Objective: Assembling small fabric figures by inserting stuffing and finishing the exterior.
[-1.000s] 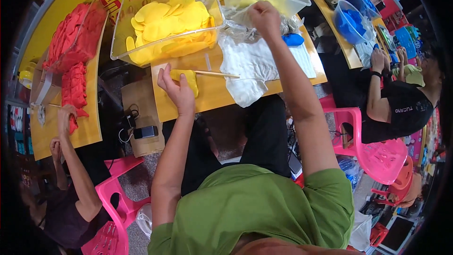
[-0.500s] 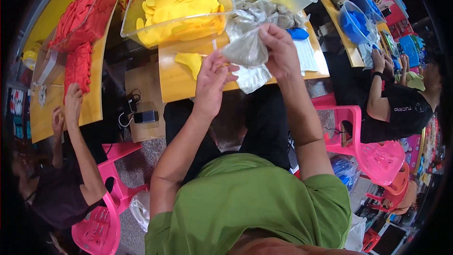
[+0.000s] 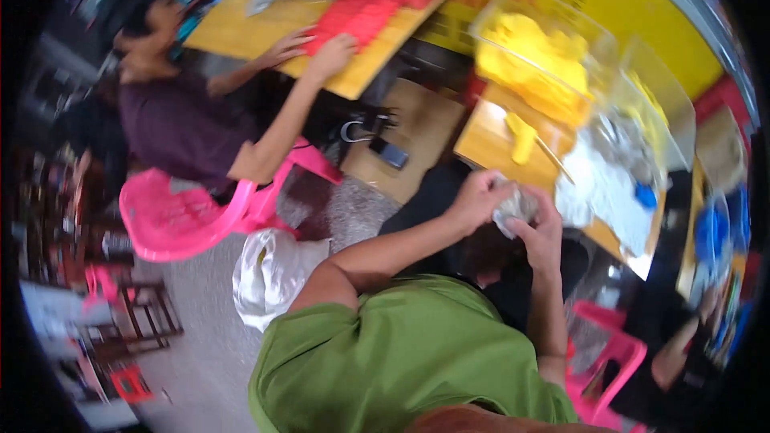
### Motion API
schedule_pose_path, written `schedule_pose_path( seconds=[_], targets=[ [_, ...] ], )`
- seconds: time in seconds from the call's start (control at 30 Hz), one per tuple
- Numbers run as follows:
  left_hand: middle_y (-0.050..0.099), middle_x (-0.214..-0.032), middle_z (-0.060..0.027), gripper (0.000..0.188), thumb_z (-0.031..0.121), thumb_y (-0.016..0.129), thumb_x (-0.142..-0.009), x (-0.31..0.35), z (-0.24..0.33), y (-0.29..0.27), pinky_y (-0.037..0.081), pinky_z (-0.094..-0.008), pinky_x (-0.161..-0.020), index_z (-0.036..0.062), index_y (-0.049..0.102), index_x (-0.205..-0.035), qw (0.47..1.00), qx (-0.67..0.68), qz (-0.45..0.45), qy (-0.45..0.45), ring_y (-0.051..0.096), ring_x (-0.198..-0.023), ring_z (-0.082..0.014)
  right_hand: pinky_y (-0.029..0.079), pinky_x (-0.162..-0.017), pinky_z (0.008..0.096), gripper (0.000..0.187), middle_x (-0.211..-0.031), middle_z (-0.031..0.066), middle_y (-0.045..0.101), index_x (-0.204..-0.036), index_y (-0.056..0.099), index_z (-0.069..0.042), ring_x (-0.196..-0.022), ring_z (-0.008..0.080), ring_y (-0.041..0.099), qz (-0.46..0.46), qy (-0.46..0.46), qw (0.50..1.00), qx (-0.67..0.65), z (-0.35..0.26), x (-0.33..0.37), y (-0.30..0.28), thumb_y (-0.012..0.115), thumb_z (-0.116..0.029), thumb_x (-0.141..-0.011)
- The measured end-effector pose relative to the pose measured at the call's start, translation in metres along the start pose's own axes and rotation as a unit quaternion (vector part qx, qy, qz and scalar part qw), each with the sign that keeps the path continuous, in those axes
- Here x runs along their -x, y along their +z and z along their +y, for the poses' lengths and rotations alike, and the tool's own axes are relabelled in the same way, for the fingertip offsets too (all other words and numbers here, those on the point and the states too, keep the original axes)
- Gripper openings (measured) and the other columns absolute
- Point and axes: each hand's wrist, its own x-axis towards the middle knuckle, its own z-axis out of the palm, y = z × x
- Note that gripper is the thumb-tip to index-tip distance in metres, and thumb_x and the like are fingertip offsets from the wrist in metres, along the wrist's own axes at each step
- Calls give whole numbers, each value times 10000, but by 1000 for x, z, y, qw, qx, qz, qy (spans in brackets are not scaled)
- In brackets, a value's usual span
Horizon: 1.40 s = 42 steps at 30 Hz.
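Observation:
Both my hands are closed round a crumpled grey, silvery pouch (image 3: 516,207) in front of my body, just off the near edge of the table (image 3: 475,143). My left hand (image 3: 480,202) grips it from the left; my right hand (image 3: 544,231) presses it from the right with the thumb across it. Fingers cover much of the pouch, and motion blurs it. Beyond it on the table are a yellow balloon-like piece (image 3: 521,138), a thin stick (image 3: 553,159), a pale sheet (image 3: 613,204), a heap of grey pieces (image 3: 622,140) and a small blue piece (image 3: 645,195).
A clear tub (image 3: 607,52) of yellow pieces stands at the table's back, with another tub (image 3: 682,128) beside it. At left, a person handles red pieces (image 3: 353,20) from a pink chair (image 3: 180,220). A white bag (image 3: 269,277) lies on the floor.
My view has swung left, bringing the left co-worker and floor further in. My hands have drawn the grey pouch off the table toward me and bunched it between them.

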Motion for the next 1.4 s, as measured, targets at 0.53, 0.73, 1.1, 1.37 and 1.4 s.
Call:
schedule_pose_path(
  seconds=[0.53,0.73,1.1,1.37,1.4],
  targets=[
    [553,-1036,-96,509,-25,657,-718,20,-19,-26,495,-325,-832,31,438,-1175,995,82,-53,14,569,-958,-185,449,-842,288,391,-1038,80,571,-1186,493,14,-962,167,548,25,-8,1000,-13,-1,1,12,569,0,-802],
    [604,-975,-106,397,-75,611,-760,23,8,-31,515,-302,-786,-1,490,-1131,996,47,-76,-22,610,-872,-170,468,-657,240,332,-930,46,583,-1164,514,-9,-794,92,543,18,78,982,-170,2,15,16,587,-47,-842],
    [586,-1053,-78,662,-112,629,-675,38,-1,-10,474,-269,-827,32,404,-1280,986,-30,-153,-55,566,-975,-142,441,-606,205,187,-822,15,598,-984,573,-20,-694,71,543,130,95,962,-219,38,45,4,610,9,-803],
    [634,-969,-77,346,-17,603,-810,49,10,-4,484,-248,-750,3,530,-1148,992,-22,-125,-24,600,-853,-122,471,-698,231,235,-903,51,615,-1034,547,-14,-800,93,573,145,21,966,-211,9,57,13,560,61,-812],
    [645,-930,-67,265,20,597,-839,53,15,0,487,-249,-724,-3,562,-1101,987,-78,-130,54,603,-820,-111,467,-714,226,267,-927,45,610,-1056,538,-10,-820,88,573,126,18,973,-190,6,58,13,566,70,-803]
  ],
)
